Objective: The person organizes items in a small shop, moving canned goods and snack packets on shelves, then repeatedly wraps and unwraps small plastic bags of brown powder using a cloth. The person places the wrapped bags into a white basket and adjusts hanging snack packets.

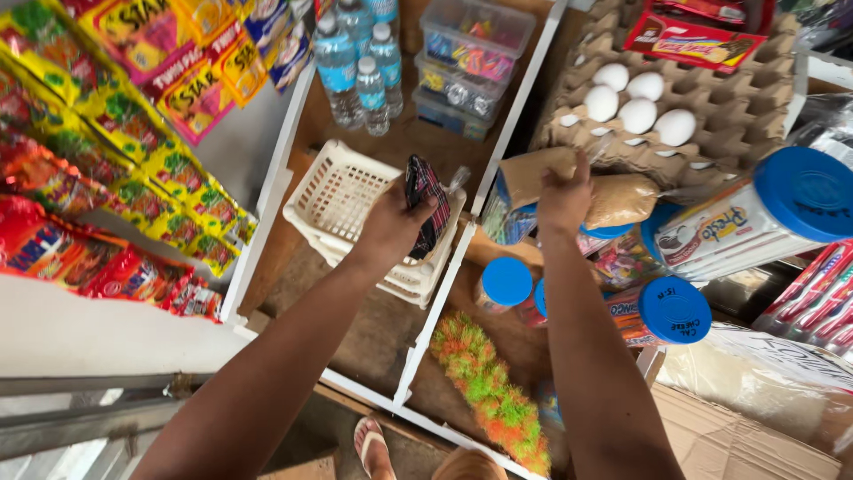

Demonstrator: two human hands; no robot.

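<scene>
**Two hands at the shop shelves, each closed on something**

Left hand (391,227): fingers curled shut around a small dark pouch (423,197) with a red-and-black check pattern. The pouch stands roughly upright in the grip, held over the near corner of a stack of white plastic baskets (342,200). Whether the pouch touches the basket rim cannot be told.

Right hand (563,197): raised, fingers closed on a clear bag of brown sugar (544,172). A second, similar bag (620,201) lies just beside it on the right, at the front edge of a grey egg tray (729,111). Five white eggs (638,100) sit in the tray's cups, behind the hand.

Around: a big clear jar with a blue lid (771,212) lies on its side to the right of the sugar. Below it, more blue-lidded jars (668,311). A fuzzy orange-and-green duster (491,391) lies on the lower shelf between the two forearms. Water bottles (360,62) stand at the back of the left compartment, next to stacked clear boxes (466,62). Strips of snack packets (107,133) hang at the far left. A sandalled foot (371,444) shows on the floor below.
</scene>
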